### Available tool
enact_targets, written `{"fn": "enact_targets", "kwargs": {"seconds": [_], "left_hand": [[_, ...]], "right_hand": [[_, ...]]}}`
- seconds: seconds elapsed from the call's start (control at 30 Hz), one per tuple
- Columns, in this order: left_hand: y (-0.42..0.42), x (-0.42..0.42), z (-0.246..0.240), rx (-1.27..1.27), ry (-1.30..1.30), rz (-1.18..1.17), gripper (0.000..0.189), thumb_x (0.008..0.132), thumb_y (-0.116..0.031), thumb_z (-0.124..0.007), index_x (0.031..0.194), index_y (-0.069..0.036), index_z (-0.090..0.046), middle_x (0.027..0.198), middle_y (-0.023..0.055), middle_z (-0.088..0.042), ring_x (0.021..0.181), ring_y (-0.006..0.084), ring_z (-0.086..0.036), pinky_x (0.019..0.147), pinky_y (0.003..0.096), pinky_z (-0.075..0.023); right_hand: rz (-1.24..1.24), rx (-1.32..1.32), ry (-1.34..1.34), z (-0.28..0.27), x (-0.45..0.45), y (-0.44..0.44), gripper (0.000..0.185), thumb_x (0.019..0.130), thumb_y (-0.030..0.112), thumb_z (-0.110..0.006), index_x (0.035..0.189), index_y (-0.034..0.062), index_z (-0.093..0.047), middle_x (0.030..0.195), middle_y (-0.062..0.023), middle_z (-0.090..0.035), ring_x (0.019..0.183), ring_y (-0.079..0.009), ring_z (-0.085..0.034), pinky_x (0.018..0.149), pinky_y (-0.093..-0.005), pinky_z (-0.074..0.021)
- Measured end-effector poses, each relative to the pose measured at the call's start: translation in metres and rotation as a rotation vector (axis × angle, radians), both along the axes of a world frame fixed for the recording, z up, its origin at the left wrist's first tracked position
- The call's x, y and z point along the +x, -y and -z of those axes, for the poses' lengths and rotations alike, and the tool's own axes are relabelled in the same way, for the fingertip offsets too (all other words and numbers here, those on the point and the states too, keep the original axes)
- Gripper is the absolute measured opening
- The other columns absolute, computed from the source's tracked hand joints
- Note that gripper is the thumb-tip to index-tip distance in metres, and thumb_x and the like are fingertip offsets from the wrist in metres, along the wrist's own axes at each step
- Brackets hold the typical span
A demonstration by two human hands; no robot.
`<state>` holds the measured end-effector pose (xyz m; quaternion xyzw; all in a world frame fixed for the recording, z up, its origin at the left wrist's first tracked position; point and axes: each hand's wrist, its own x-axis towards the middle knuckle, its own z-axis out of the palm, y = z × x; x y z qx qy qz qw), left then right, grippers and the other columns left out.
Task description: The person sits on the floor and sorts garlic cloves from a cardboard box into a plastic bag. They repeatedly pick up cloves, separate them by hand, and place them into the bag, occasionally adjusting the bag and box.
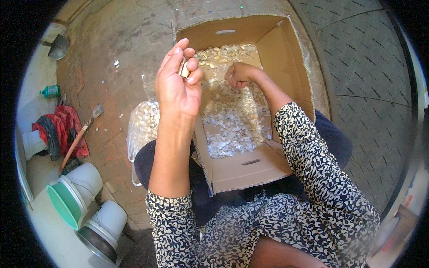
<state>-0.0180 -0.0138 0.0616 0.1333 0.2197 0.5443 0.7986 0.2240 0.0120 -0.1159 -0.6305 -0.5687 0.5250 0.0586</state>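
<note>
My left hand (pixel 181 80) is raised over the left wall of an open cardboard box (pixel 285 67), palm up, its curled fingers around garlic cloves (pixel 184 70). Inside the box, my right hand (pixel 242 75) is low over the bottom with its fingers bent; whether it holds anything is hidden. Papery garlic skins (pixel 231 134) cover much of the box bottom. More cloves (pixel 221 55) lie among skins near the far wall. A clear plastic bag (pixel 144 124) filled with cloves stands left of the box, beside my knee.
White buckets (pixel 85 182), one with a green basin (pixel 63 204) against it, lie at the lower left. Nearby are a wooden-handled tool (pixel 75 142), red cloth (pixel 68 129) and a green bottle (pixel 50 91). A metal scoop (pixel 59 47) lies farther up. Dark matting (pixel 365 77) covers the right side.
</note>
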Motion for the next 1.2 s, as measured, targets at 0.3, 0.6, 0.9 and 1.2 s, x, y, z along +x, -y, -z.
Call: {"fn": "enact_targets", "kwargs": {"seconds": [0.3,0.6,0.9,1.2], "left_hand": [[0.013,0.006,-0.011,0.021,0.003,0.011,0.021,0.094,-0.009,-0.047,0.110,0.001,-0.053,0.085,0.0085,-0.056,0.062,0.0113,-0.049,0.043,0.0203,-0.0357],[0.015,0.011,-0.011,0.013,-0.002,0.013,0.019,0.094,-0.009,-0.047,0.109,0.001,-0.054,0.084,0.0078,-0.056,0.061,0.0106,-0.049,0.042,0.0200,-0.0362],[-0.008,0.008,0.004,-0.029,-0.054,0.000,0.020,0.093,-0.008,-0.048,0.110,0.001,-0.054,0.084,0.0082,-0.057,0.061,0.0109,-0.050,0.043,0.0200,-0.0359],[-0.017,0.009,0.010,-0.082,-0.082,0.002,0.019,0.093,-0.008,-0.048,0.108,0.001,-0.055,0.083,0.0084,-0.057,0.061,0.0110,-0.050,0.044,0.0206,-0.0364]], "right_hand": [[0.228,0.600,0.542,0.003,-0.062,-0.016,0.034,0.080,0.033,-0.061,0.085,-0.0007,-0.066,0.087,-0.0226,-0.065,0.083,-0.0371,-0.063,0.075,-0.0455,-0.0483],[0.301,0.602,0.532,0.005,-0.065,-0.009,0.023,0.073,0.024,-0.061,0.072,0.0012,-0.065,0.078,-0.0200,-0.065,0.074,-0.0322,-0.065,0.064,-0.0427,-0.0495],[0.621,0.189,-0.732,-0.012,-0.032,0.016,0.012,0.081,0.011,-0.063,0.089,0.0035,-0.058,0.069,-0.0028,-0.059,0.053,-0.0065,-0.052,0.041,-0.0199,-0.0367],[0.485,-0.042,-1.288,-0.074,-0.027,0.019,0.055,0.096,0.040,-0.038,0.124,-0.0069,-0.046,0.108,-0.0231,-0.061,0.081,-0.0194,-0.067,0.053,-0.0190,-0.0538]]}}
